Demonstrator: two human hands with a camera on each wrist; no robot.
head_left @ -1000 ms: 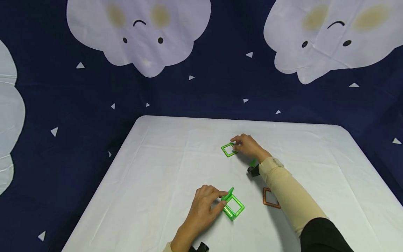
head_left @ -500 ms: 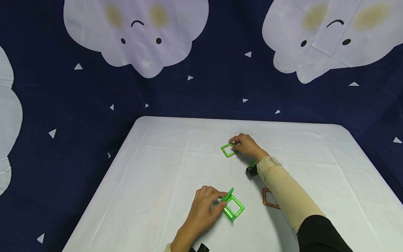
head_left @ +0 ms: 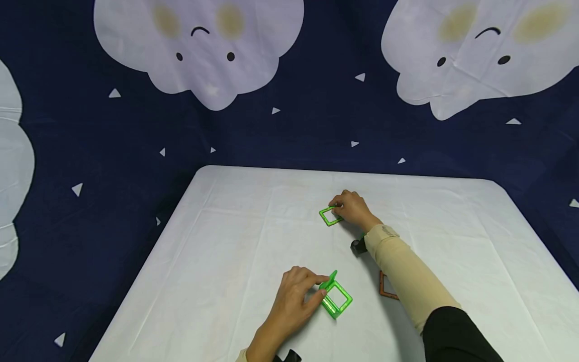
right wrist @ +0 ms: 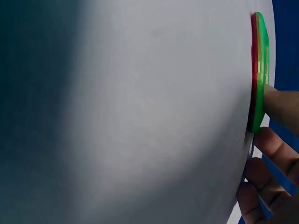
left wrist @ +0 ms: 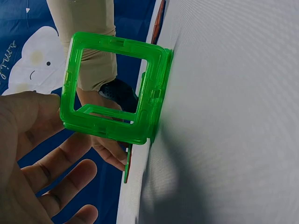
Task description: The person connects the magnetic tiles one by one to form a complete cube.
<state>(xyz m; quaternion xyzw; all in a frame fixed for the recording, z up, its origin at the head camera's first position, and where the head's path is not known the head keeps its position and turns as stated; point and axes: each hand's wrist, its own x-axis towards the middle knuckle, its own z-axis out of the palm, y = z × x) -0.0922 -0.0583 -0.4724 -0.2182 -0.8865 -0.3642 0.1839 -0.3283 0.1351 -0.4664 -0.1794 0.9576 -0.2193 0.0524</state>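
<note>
Several square green magnetic tiles (head_left: 328, 306) are joined near the front middle, one lying flat and another standing tilted on its left. My left hand (head_left: 294, 294) pinches the standing tile by its edge with thumb and forefinger; in the left wrist view its other fingers are spread apart. Farther back, my right hand (head_left: 355, 208) holds the right corner of a light green tile (head_left: 324, 219) lying on the table. In the right wrist view that green tile (right wrist: 261, 70) sits against a red layer (right wrist: 254, 70), with the thumb on its green side.
An orange-brown square tile (head_left: 390, 295) lies partly hidden under my right forearm. A bit of green (head_left: 363, 235) shows beside the black wrist camera (head_left: 359, 247). A white cloth covers the table (head_left: 235, 211); a dark blue cloud-printed curtain (head_left: 316, 130) hangs behind.
My right forearm has shifted slightly left, covering more of the orange-brown tile and the green bit. Both hands keep nearly the same places on their tiles.
</note>
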